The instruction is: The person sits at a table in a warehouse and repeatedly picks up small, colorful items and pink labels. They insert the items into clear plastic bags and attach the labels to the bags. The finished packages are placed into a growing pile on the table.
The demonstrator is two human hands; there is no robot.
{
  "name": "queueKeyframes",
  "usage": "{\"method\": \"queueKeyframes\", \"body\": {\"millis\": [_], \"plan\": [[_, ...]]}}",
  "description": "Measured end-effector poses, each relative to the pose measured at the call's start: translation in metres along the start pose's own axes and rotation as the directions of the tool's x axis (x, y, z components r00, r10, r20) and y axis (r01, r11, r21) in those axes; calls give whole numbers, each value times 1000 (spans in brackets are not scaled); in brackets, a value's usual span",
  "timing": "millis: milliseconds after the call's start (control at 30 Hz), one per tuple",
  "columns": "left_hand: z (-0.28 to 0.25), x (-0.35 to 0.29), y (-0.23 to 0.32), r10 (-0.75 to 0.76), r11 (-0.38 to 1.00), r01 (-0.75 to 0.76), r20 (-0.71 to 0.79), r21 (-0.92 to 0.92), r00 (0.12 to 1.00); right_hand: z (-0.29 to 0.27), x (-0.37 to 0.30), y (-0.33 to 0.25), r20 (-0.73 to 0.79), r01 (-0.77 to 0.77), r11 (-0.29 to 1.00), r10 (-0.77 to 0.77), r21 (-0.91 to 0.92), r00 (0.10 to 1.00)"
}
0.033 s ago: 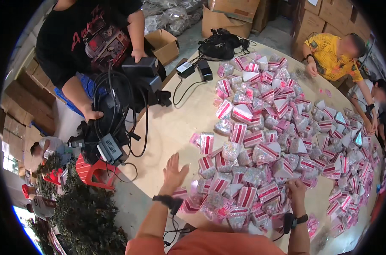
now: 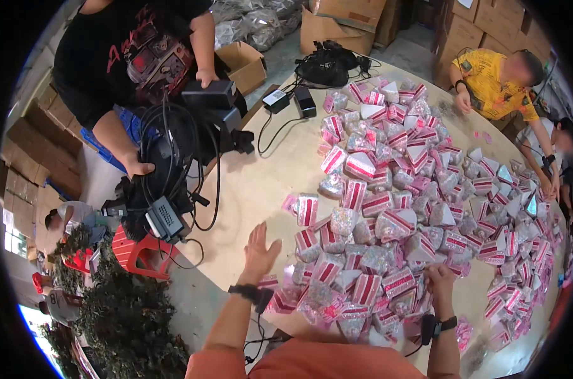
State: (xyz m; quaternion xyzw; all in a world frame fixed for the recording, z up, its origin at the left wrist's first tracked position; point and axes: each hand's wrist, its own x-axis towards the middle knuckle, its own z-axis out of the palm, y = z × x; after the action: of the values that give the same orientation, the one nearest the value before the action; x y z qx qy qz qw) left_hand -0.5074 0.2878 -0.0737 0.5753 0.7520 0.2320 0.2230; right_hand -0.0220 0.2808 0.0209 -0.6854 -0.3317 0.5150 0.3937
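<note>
My left hand (image 2: 259,256) lies open with its fingers spread on the bare wood beside the left edge of a big heap of packets. Nothing is in it. At the near side of the heap, my right hand (image 2: 439,281) has its fingers curled in among the packets; what they pinch, if anything, is hidden. The packets (image 2: 360,165) are small, wedge-shaped and clear-wrapped, with pink and white stripes like cake slices. Many show silvery, glittery sides. Both my wrists wear dark bands with small devices, and a cable hangs from each.
The pale table (image 2: 248,196) has a curved far edge. At left a person in black holds cables and a black device (image 2: 209,93). Adapters (image 2: 304,101) and a black cable bundle (image 2: 327,66) lie at the back. A person in yellow (image 2: 491,82) sits far right. A red stool (image 2: 141,249) stands left.
My left hand has slid slightly forward on the table. My right hand stays at the same spot in the heap. The standing person's device has shifted a little.
</note>
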Motion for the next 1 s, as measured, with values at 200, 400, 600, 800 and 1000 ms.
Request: {"method": "queueKeyframes", "body": {"millis": [200, 400, 600, 800, 1000], "plan": [[40, 45, 29, 42, 880, -82, -95, -468, 995, -13, -15, 7, -6, 144, 975, -147, -168, 989], [62, 66, 84, 157, 528, 65, 173, -847, 972, -30, -35, -5, -7, 155, 983, -156, -103, 988], [24, 45, 151, 68, 741, 221, 398, -634, 915, -44, -51, 14, -81, 82, 994, -77, 69, 994], [14, 42, 104, 80, 794, 72, 222, -604, 972, -53, -51, 10, -119, 64, 998, -66, -17, 991], [-56, -5, 83, 26, 860, 25, 92, -510, 995, -60, -41, 31, -157, 133, 987, -146, -92, 977]]}}
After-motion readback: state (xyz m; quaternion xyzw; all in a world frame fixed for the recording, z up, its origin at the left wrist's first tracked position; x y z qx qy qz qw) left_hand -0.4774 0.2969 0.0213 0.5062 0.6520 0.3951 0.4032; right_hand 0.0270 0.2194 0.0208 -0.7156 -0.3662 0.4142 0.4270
